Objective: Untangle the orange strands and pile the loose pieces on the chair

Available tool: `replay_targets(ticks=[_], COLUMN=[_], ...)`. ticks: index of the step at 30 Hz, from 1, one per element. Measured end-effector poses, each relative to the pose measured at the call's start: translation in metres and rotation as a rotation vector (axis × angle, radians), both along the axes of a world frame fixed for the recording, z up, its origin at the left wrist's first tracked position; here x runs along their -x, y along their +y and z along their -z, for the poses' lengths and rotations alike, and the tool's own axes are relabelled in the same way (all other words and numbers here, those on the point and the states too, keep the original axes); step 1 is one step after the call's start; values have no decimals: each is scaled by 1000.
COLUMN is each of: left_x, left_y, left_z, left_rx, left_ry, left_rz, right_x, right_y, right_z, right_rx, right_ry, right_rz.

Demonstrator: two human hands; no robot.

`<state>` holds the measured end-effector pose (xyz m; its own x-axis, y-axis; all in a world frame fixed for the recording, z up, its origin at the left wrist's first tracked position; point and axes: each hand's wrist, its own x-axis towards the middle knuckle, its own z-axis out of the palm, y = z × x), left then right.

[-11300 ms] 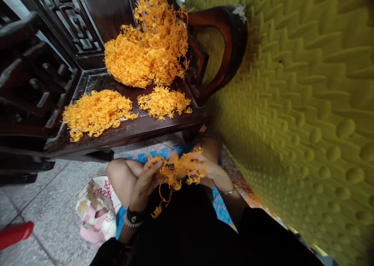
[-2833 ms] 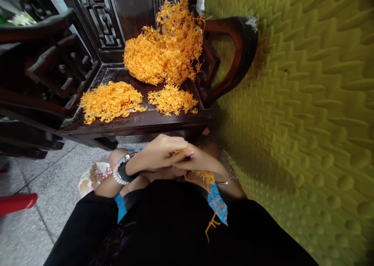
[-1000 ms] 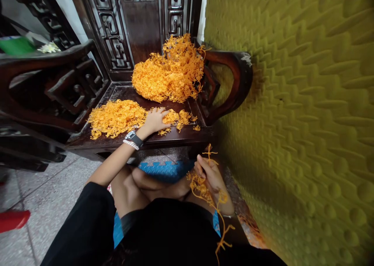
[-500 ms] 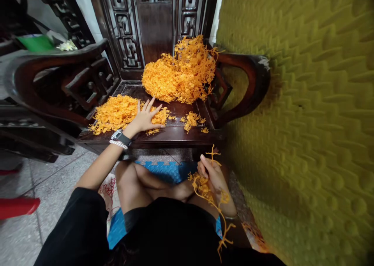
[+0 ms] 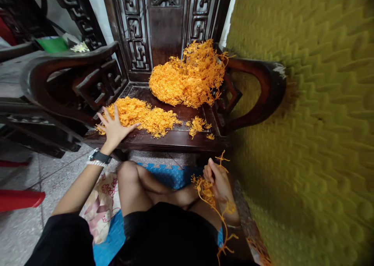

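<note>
My left hand [image 5: 113,126] lies flat with fingers spread on the front left of a dark carved wooden chair seat [image 5: 172,138], against a low pile of small orange plastic pieces [image 5: 140,116]. A few orange scraps [image 5: 197,125] lie to its right. A tall tangled heap of orange plastic strands [image 5: 189,77] fills the back of the seat. My right hand [image 5: 219,180] is closed on a tangled orange strand [image 5: 208,194] that hangs down over my lap.
A yellow textured foam wall [image 5: 306,121] closes off the right side. The chair's curved armrests [image 5: 260,90] flank the seat. I sit on a blue foam mat [image 5: 169,174] with a patterned cloth bag [image 5: 101,205] beside my knee. A red object [image 5: 20,199] lies on the tiled floor.
My left hand has swept leftward across the seat, pushing the small front pile into the larger left pile. The right hand keeps its strand by my lap.
</note>
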<state>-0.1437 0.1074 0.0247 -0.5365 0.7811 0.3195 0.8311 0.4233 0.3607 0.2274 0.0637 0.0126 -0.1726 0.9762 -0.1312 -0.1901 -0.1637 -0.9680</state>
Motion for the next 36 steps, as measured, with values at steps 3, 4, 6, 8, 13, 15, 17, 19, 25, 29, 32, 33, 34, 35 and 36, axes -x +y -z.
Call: replay_targets(ticks=[3,4,6,8,13,15,17,19,25,29,32,33,34,35,36], left_x=[22,28,40,52,89,104,118,129,142,115,72,56,42,31,23], left_y=[18,27,50,76,137,157,173,187,209,209,217,221,227,232,236], left_z=[5,6,6,4,-7,-14,-22,-30,-59,-82,-78,-71,-63,-54,-45], left_rx=[113,134,178,228,373,417,442,464,507,413,328,344,371,403,427], left_ry=[-81,-83,-83,-84,-13,25,57,97,207,355,376,371,368,366,366], left_rz=[43,75,146,207,332,386,418,430,452,408,454,477,493,508,517], right_x=[2,3,4,4,-1,-3,-5,-6,-10,-11,-11,-11,-10,-9,-8], right_y=[4,6,7,6,1,2,5,10,23,29,32,32,31,30,29], right_z=[2,2,2,1,3,5,7,10,14,13,14,15,15,15,14], right_rx=[3,3,5,4,11,28,49,75,131,145,154,154,154,156,157], right_ry=[7,11,9,-11,-91,-115,-142,-172,-229,-239,-240,-237,-232,-227,-221], right_rz=[-2,3,13,17,29,38,62,95,174,184,150,144,142,141,144])
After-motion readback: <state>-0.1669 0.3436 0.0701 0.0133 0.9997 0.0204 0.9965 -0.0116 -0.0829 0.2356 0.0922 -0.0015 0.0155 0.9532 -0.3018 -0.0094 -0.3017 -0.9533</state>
